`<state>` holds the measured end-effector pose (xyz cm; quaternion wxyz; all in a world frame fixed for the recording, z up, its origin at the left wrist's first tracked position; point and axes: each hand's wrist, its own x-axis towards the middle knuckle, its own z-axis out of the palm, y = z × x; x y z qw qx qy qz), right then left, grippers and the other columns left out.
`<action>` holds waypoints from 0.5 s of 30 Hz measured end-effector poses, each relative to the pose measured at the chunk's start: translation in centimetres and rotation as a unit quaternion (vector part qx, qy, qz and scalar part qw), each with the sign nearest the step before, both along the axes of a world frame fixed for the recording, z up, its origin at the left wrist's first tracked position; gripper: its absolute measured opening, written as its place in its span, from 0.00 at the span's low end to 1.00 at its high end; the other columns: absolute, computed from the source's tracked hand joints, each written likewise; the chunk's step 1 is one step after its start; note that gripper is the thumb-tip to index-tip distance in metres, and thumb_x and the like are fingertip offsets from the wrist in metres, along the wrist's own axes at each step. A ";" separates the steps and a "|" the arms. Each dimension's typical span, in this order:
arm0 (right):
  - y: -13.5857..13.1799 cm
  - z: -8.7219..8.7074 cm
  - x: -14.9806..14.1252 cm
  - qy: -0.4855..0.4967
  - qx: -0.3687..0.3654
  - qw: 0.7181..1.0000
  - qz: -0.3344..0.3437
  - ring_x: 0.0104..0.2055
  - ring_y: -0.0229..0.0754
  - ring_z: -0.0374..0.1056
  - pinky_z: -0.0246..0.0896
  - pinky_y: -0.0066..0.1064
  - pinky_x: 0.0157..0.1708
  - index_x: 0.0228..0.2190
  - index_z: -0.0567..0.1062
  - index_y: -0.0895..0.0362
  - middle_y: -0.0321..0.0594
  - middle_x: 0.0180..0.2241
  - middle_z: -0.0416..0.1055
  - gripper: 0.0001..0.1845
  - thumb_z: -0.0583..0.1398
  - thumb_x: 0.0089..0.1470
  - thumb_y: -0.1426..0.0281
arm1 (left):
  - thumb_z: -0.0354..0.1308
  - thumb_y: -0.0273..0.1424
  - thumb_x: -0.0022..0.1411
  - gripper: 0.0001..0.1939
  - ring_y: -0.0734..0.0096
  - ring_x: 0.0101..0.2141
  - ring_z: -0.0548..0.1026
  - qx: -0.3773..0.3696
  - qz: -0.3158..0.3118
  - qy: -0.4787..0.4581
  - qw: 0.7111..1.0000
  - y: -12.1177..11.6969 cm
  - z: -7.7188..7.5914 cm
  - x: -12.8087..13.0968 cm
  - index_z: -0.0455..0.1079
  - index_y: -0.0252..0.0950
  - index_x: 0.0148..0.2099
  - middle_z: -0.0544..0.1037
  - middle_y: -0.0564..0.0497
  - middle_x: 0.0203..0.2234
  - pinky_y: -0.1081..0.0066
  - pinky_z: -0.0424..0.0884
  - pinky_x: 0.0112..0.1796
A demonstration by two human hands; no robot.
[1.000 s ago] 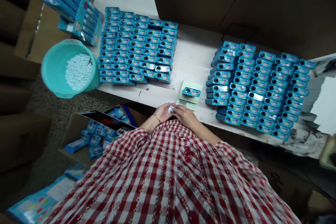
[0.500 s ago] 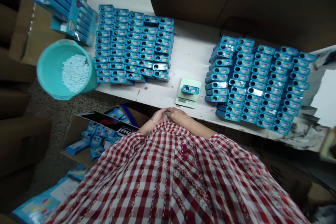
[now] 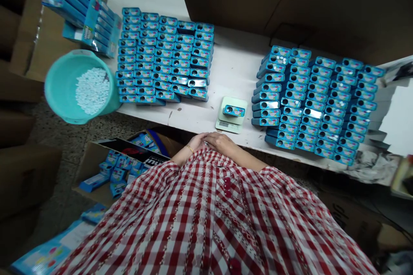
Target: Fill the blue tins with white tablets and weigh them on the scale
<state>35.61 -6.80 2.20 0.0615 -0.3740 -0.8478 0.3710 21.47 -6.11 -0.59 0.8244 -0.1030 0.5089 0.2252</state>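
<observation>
My left hand [image 3: 194, 142], with a thin bangle at the wrist, is cupped at the table's front edge, close against my checked shirt. My right hand [image 3: 222, 139] lies over it with its fingers pressed together, hiding what is between the two palms. Just beyond my hands a small pale green scale [image 3: 228, 121] carries one blue box [image 3: 234, 111] with a round hole in its top. A teal tub [image 3: 58, 94] holding small white tablets [image 3: 92, 90] hangs off the table's left end.
Two blocks of stacked blue boxes stand on the white table [image 3: 234, 66], one at the left [image 3: 164, 58] and one at the right [image 3: 318, 105]. Below on the left, an open carton [image 3: 93, 159] holds more blue packs. Brown cartons [image 3: 290, 4] line the far side.
A second ago my left palm lay open with white tablets in it and my right fingers touching them. Both hands have since closed together and drawn slightly toward my body.
</observation>
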 end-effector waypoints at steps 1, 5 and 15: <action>0.0 0.1 0.3 0.023 0.003 1.000 -0.019 0.43 0.40 0.65 0.61 0.31 0.41 0.41 0.72 0.57 0.44 0.41 0.70 0.13 0.52 0.56 0.74 | 0.47 0.22 0.60 0.12 0.73 0.21 0.73 0.001 0.002 -0.005 1.000 0.1 0.0 0.1 0.70 0.29 0.29 0.74 0.48 0.19 0.72 0.70 0.30; 0.4 0.9 2.8 0.112 0.046 0.979 -0.163 0.40 0.39 0.65 0.62 0.31 0.41 0.40 0.72 0.57 0.43 0.37 0.71 0.12 0.52 0.56 0.71 | 0.45 0.24 0.61 0.13 0.72 0.22 0.73 -0.003 -0.006 0.007 1.000 0.5 0.0 0.1 0.70 0.29 0.30 0.75 0.46 0.20 0.72 0.70 0.30; 5.6 1.2 7.8 -0.067 0.171 0.949 -0.257 0.39 0.44 0.63 0.59 0.35 0.41 0.40 0.72 0.58 0.45 0.36 0.70 0.14 0.51 0.57 0.69 | 0.46 0.24 0.60 0.12 0.69 0.26 0.75 0.003 0.019 0.010 1.000 1.0 0.6 -0.2 0.71 0.27 0.35 0.76 0.42 0.22 0.72 0.71 0.29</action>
